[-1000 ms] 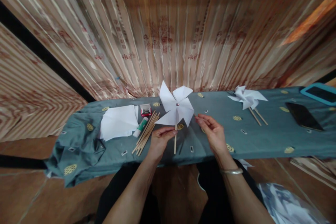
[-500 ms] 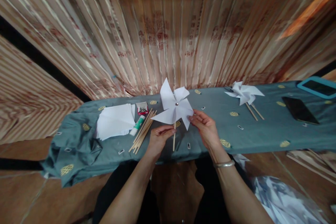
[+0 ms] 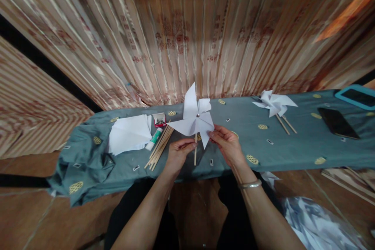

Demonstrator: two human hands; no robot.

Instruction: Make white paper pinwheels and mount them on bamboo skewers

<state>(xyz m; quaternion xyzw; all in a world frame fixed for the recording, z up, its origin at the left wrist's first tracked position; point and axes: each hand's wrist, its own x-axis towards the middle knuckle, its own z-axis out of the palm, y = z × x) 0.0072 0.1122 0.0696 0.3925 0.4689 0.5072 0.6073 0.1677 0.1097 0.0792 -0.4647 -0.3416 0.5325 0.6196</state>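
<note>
The left hand (image 3: 178, 153) is closed around the wooden stick (image 3: 195, 152) of a white paper pinwheel (image 3: 194, 120), thumb and fingers pinching it just under the paper wheel, so the pinwheel stands upright above the near edge of the bench (image 3: 293, 152). The right hand (image 3: 227, 145) sits just to the right of the left one, its fingertips (image 3: 211, 133) closed on the lower right blade of the pinwheel; a metal bangle (image 3: 249, 184) circles its wrist. A small pin head marks the middle of the paper wheel. The bench is draped in a grey-green cloth (image 3: 84, 164) with yellow spots. To the left of the left hand lies a bundle of wooden sticks (image 3: 159, 147), close by and fanned a little, with a glue stick (image 3: 154, 139) touching its far side. Beyond the glue stick stands a small red box (image 3: 159, 119), open at the top, holding small dark metal bits that are too small to tell apart. Further left of it lies a stack of white paper sheets (image 3: 129, 137). Well to the right of the right hand lie two finished pinwheels (image 3: 274, 104) flat on the cloth, their sticks pointing toward the person. Further right lies a dark phone (image 3: 337, 122), and past it a tablet in a blue case (image 3: 356, 97) at the bench's far end. Below the right forearm, on the floor, lies a clear plastic bag (image 3: 316, 222) with white paper scraps inside.
</note>
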